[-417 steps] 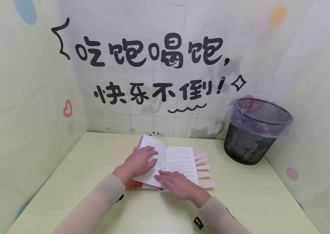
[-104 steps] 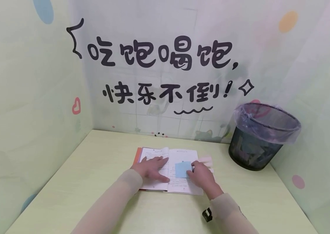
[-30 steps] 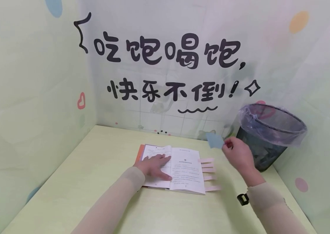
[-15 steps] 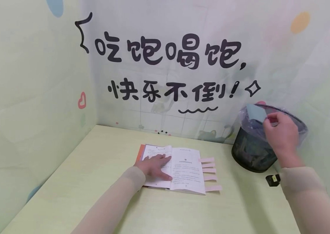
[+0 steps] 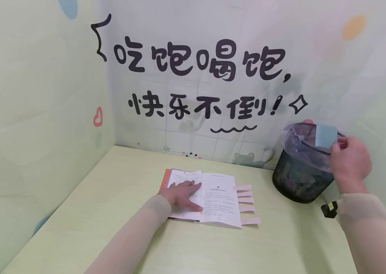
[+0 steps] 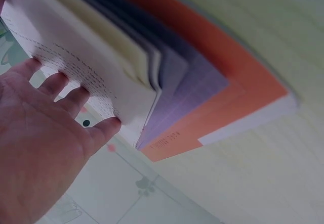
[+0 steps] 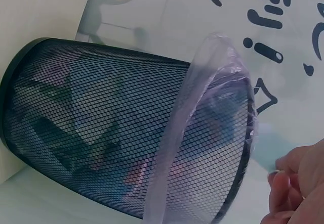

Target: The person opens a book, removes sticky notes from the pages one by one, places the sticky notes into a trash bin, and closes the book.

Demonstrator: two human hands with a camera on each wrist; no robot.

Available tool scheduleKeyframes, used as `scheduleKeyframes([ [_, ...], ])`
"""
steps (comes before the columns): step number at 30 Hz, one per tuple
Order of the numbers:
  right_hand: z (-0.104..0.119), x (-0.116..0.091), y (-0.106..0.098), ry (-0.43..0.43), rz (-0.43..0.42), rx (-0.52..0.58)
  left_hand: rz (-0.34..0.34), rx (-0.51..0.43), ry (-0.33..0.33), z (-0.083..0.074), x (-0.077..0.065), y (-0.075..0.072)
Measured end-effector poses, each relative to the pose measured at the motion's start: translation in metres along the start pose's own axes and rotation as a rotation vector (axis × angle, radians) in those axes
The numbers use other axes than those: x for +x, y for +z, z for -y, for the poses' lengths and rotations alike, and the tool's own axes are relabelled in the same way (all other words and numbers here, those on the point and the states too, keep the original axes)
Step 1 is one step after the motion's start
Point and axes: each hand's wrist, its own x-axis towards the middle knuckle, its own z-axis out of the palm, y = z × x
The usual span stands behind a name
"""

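Note:
An open book [image 5: 218, 201] lies on the table, printed pages up, its orange cover edge showing at the left. My left hand [image 5: 180, 196] rests with spread fingers on the left page; in the left wrist view its fingertips [image 6: 109, 127] touch the page. A blue sticky note [image 5: 325, 136] is pinched at its edge between thumb and fingers of my right hand [image 5: 351, 161]. The note hangs over the mouth of a black mesh trash bin [image 5: 302, 177]. In the right wrist view the note is partly hidden behind the bin's rim and the fingers.
A clear purplish bag [image 7: 174, 133] lines the bin, and scraps of several colours show through the mesh. Several pink page tabs [image 5: 247, 199] stick out of the book's right edge. Behind the table [image 5: 230, 251] rises a wall with large black lettering.
Earlier both hands were on the book. The blue note was then lifted off the right page and carried right, over the bin. The left hand stays on the left page.

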Motion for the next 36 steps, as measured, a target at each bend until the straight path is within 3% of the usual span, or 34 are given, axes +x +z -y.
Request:
scheduleKeyframes([
  [5, -0.005, -0.001, 0.002, 0.013, -0.012, 0.02, 0.004, 0.017, -0.001, -0.003, -0.001, -0.002],
  [12, 0.009, -0.014, 0.02, -0.174, -0.079, 0.078, 0.005, 0.027, -0.016, -0.002, 0.001, -0.002],
  [18, 0.025, -0.035, 0.053, -0.32, -0.025, 0.13, 0.004, 0.038, -0.018, -0.001, 0.004, 0.0],
  [24, 0.035, -0.057, 0.097, -0.424, 0.032, 0.101, 0.001, 0.024, -0.012, -0.002, 0.003, 0.0],
  [30, 0.04, -0.076, 0.133, -0.438, 0.13, 0.072, -0.001, 0.02, -0.011, -0.003, 0.0, 0.001],
  [36, 0.039, -0.092, 0.16, -0.427, 0.283, 0.009, -0.001, 0.008, -0.007, -0.002, -0.001, 0.002],
])
